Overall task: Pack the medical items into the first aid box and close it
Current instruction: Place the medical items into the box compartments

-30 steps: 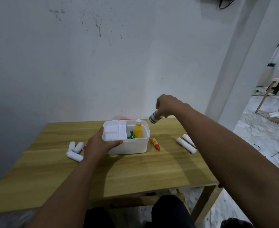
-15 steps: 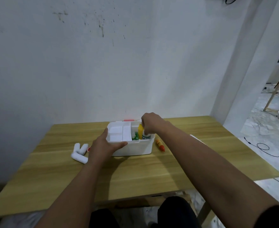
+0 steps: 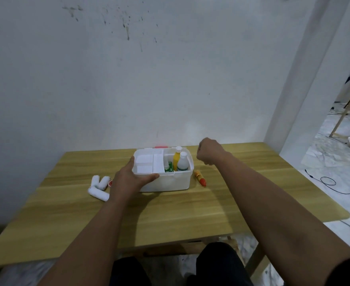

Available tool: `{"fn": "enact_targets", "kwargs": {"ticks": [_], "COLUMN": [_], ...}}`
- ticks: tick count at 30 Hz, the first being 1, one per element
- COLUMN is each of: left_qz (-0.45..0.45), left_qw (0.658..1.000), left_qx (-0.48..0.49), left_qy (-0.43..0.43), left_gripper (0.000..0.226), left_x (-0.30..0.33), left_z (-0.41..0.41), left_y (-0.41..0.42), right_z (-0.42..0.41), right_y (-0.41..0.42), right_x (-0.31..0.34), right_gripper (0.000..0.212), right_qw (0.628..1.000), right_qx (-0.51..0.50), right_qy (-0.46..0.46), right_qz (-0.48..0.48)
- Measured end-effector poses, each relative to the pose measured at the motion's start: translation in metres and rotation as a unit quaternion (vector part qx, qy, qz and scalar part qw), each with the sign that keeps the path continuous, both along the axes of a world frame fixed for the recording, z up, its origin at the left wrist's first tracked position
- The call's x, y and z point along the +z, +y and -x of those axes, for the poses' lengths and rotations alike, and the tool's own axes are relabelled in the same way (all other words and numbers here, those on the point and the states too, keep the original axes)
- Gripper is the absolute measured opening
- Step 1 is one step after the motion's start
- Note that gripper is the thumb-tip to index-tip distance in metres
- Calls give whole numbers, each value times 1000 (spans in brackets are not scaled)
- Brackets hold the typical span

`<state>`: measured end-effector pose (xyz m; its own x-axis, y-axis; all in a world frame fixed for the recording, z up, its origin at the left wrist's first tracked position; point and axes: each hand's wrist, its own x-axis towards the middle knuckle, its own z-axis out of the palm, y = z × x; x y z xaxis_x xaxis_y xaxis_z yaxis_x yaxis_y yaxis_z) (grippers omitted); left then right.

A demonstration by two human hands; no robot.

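The white first aid box [image 3: 170, 181] stands open on the wooden table [image 3: 170, 213]. Inside its right part stand a yellow bottle [image 3: 176, 157] and a white bottle with a green label [image 3: 182, 162]; a white tray insert [image 3: 147, 162] fills its left part. My left hand [image 3: 130, 178] grips the box's front left rim. My right hand [image 3: 210, 151] hovers just right of the box, fingers curled, with nothing visible in it. An orange tube with a red cap [image 3: 200, 177] lies right of the box. Three white bandage rolls [image 3: 98, 185] lie to its left.
A red lid part [image 3: 161, 147] shows behind the box. A small red item [image 3: 110, 183] peeks out beside the rolls. The wall stands right behind the table. At the right, the floor carries black cables [image 3: 326, 180], and a wooden frame [image 3: 347, 112] stands farther off.
My right hand carried the white green-labelled bottle into the box, let it go and pulled back to the right. My left hand stayed on the box.
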<state>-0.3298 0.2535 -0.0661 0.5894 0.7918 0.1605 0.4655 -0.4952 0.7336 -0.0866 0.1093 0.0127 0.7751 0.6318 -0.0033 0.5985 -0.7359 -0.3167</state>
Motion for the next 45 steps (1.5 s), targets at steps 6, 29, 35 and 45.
{"fn": "enact_targets", "kwargs": {"ticks": [6, 29, 35, 45], "left_qz": [-5, -7, -2, 4], "left_qw": [1000, 1000, 1000, 1000], "left_qx": [-9, -5, 1, 7], "left_qy": [-6, -14, -11, -21], "left_gripper": [114, 104, 107, 107], "left_x": [3, 8, 7, 7], "left_z": [1, 2, 3, 2], "left_y": [-3, -11, -12, -9], "right_z": [11, 62, 82, 83], "right_y": [-17, 31, 43, 56], "right_x": [-38, 83, 45, 0], "right_gripper": [23, 40, 31, 16], "right_qw": [991, 990, 973, 964], "right_qx": [-7, 134, 168, 184], "right_qy": [62, 4, -138, -117], "right_qz": [122, 37, 83, 155]}}
